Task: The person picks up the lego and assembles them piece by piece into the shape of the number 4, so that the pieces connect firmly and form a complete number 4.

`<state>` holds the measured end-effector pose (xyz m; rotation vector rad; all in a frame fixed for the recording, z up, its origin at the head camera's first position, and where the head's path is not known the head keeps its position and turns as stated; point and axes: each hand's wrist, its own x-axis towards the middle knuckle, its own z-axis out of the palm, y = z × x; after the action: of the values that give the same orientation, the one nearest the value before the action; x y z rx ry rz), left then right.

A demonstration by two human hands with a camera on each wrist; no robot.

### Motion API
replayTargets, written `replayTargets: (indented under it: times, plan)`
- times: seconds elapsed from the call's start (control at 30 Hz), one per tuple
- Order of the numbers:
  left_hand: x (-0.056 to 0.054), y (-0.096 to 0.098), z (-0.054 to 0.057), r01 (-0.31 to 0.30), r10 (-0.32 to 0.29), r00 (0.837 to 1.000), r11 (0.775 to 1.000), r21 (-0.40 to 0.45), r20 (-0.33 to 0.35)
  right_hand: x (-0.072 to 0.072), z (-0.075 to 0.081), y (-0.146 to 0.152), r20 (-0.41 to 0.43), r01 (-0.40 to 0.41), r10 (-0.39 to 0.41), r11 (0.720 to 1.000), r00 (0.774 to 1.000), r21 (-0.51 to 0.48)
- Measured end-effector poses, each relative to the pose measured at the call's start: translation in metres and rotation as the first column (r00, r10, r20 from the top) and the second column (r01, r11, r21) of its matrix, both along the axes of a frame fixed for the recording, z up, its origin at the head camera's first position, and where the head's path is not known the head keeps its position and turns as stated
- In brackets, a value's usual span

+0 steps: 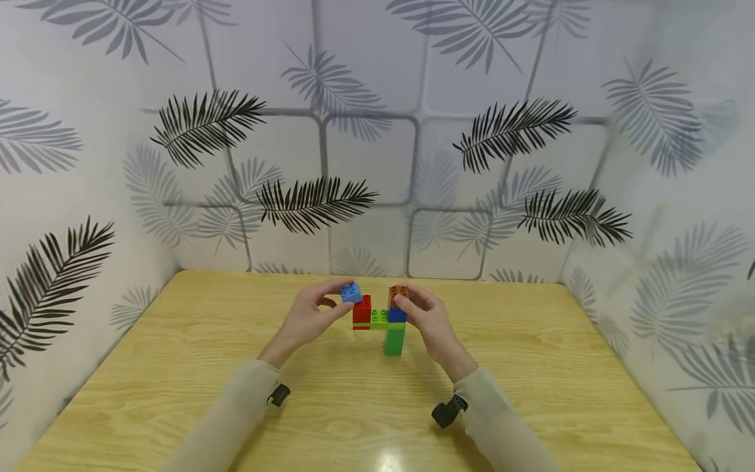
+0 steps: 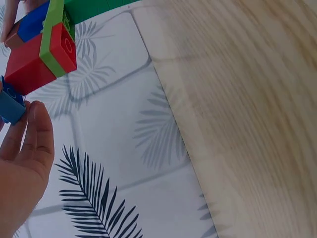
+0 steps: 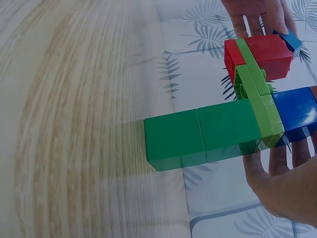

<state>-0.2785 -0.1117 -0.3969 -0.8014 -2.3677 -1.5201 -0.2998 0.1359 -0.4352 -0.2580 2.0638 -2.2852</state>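
My left hand [image 1: 307,318] pinches a light blue building brick [image 1: 351,292] between thumb and fingers. This brick sits tilted at the top of a red brick [image 1: 362,317], overlapping its edge in the head view. The red brick stands on one end of a lime green plate [image 3: 265,106], with another red brick [image 3: 231,58] under that end, hanging clear of the table. Two stacked green bricks [image 3: 229,130] carry the plate's other end. Above them are a dark blue brick [image 1: 398,316] and an orange-brown brick [image 1: 398,292], which my right hand [image 1: 433,324] grips from the right.
The wooden table [image 1: 330,406] spreads around the brick build on all sides. Behind it and at both sides rise pale walls [image 1: 377,164] with a leaf pattern. Each wrist wears a black strap mount [image 1: 446,411].
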Motion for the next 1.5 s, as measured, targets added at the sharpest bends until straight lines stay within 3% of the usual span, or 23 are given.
replayTargets:
  times: [0.3, 0.53, 0.87, 1.2, 1.5]
  plan:
    - [-0.001, 0.013, 0.001, 0.027, -0.027, 1.000, 1.000, -0.016, 0.006, 0.000, 0.000, 0.000, 0.010, 0.007, -0.007, 1.000, 1.000, -0.002]
    - [-0.022, 0.010, -0.023, 0.083, -0.083, 0.996, 0.996, -0.022, 0.015, 0.000, -0.001, 0.000, 0.008, 0.006, -0.006, 1.000, 1.000, -0.005]
    - [-0.028, 0.004, -0.023, 0.145, -0.145, 0.988, 0.989, -0.004, 0.045, -0.001, -0.001, 0.000, 0.010, 0.015, -0.015, 1.000, 1.000, 0.003]
    - [-0.024, 0.004, -0.022, 0.110, -0.112, 0.993, 0.993, -0.042, -0.040, -0.001, 0.000, -0.001, 0.003, 0.018, -0.018, 1.000, 1.000, 0.008]
    - [-0.026, 0.007, -0.028, 0.097, -0.096, 0.991, 0.995, -0.013, 0.095, 0.000, 0.001, -0.001, 0.011, 0.020, -0.020, 1.000, 1.000, 0.008]
